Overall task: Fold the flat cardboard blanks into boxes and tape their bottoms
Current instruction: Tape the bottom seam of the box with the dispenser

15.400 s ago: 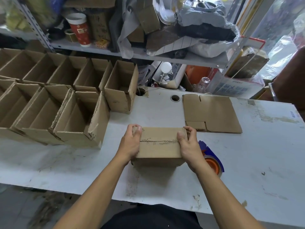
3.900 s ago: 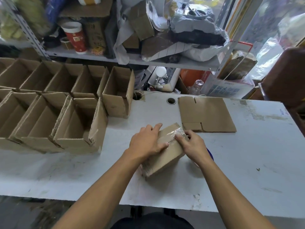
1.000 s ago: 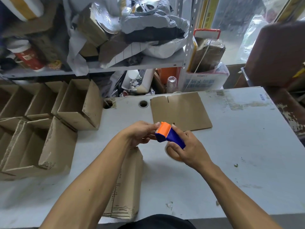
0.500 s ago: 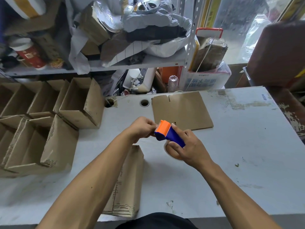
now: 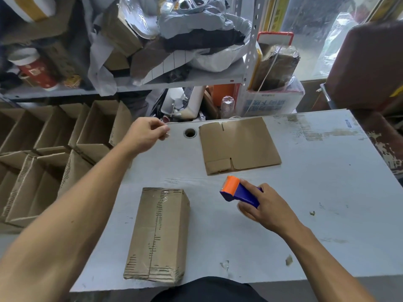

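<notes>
A folded cardboard box (image 5: 159, 234) lies on its side at the table's near edge, with clear tape over its seam. A flat cardboard blank (image 5: 237, 144) lies further back on the table. My right hand (image 5: 263, 210) grips the blue and orange tape dispenser (image 5: 237, 191) just above the table, right of the box. My left hand (image 5: 146, 134) is stretched out near the table's back edge beside a round cable hole (image 5: 190, 132). Its fingertips pinch what looks like a small clear scrap of tape (image 5: 166, 134).
Several open folded boxes (image 5: 96, 129) stand in rows at the left. A cluttered metal shelf (image 5: 174, 81) runs behind the table. A brown chair (image 5: 370, 66) stands at the far right. The white table (image 5: 327, 192) shows worn patches on its right half.
My left hand has left the dispenser and moved away to the far left. My right hand has lowered the dispenser towards the table. The view has tilted down, showing the whole box.
</notes>
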